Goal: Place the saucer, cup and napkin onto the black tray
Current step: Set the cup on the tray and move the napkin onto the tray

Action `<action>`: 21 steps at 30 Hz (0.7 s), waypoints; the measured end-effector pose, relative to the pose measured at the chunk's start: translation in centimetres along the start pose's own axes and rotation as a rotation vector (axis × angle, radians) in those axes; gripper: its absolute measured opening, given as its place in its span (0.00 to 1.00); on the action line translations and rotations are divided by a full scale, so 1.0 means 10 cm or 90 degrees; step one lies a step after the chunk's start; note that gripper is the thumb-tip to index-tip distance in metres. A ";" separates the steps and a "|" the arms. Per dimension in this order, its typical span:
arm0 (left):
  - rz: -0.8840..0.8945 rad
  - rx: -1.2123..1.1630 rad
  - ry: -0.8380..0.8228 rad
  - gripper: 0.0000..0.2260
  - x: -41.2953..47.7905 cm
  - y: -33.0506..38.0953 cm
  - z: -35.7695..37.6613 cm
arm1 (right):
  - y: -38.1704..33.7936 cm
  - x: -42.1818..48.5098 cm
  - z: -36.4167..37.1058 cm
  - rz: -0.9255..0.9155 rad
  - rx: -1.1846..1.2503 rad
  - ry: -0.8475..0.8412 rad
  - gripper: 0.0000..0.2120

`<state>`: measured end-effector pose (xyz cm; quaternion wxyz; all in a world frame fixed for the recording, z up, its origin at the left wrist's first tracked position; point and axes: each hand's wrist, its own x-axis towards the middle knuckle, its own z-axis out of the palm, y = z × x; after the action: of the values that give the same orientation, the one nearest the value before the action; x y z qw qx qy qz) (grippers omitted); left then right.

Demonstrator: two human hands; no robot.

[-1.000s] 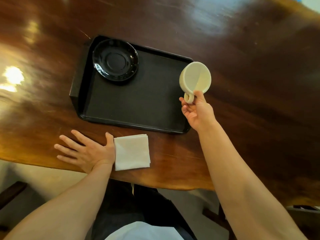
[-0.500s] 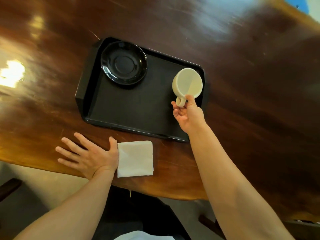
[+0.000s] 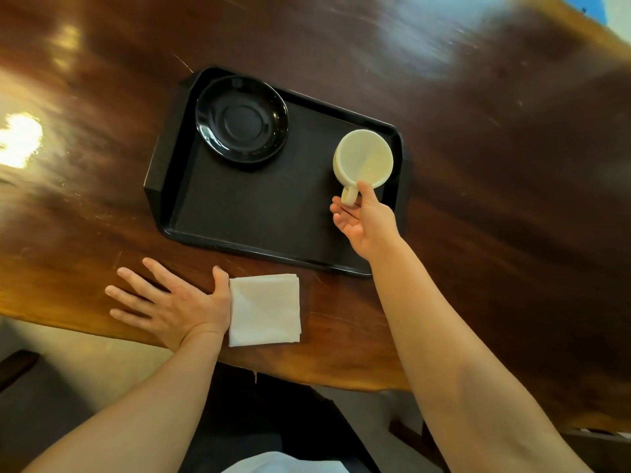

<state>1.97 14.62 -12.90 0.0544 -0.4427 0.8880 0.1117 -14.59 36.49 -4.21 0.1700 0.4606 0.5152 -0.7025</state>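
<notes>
Nearest, at the front edge of the wooden bench (image 3: 478, 165): left hand (image 3: 174, 307) pressed flat on the wood, palm down, fingers (image 3: 136, 278) spread wide and holding nothing. Thumb side touching the left edge of the white napkin (image 3: 264, 310). Napkin folded into a square, lying on the bench just in front of the black tray (image 3: 259, 213), not on it.

Further out, over the right part of the tray: right hand (image 3: 367, 221) gripping the cream cup (image 3: 364, 158) by its handle, thumb on top near the rim, other fingers (image 3: 341, 216) curled under the handle. Cup with its opening tilted toward the camera, inside the right far corner of the tray, close to the right rim. Cannot tell whether its base touches the tray surface.

Farthest, in the left far corner of the tray: black saucer (image 3: 241, 120) lying flat, empty, well apart from the cup.
</notes>
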 end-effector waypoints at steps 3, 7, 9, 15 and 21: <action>0.002 0.003 0.001 0.45 0.00 0.00 0.00 | 0.00 -0.09 -0.06 -0.043 -0.145 0.006 0.23; -0.001 0.007 -0.002 0.45 -0.01 0.02 -0.01 | 0.05 -0.41 -0.20 -0.197 -0.403 0.049 0.15; -0.001 0.010 -0.002 0.46 -0.01 0.02 -0.01 | 0.17 -0.62 -0.25 -0.294 -0.511 0.016 0.11; 0.002 0.013 0.001 0.46 0.00 0.00 0.00 | 0.72 -1.00 -0.11 -0.363 -0.796 -0.213 0.14; 0.003 0.014 -0.011 0.46 -0.01 0.02 -0.03 | 1.14 -0.87 0.11 -0.435 -1.091 -0.325 0.26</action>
<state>1.84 14.73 -12.53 0.0665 -0.4388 0.8898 0.1060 -2.47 28.77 -3.45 0.3422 -0.1630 0.9082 -0.1776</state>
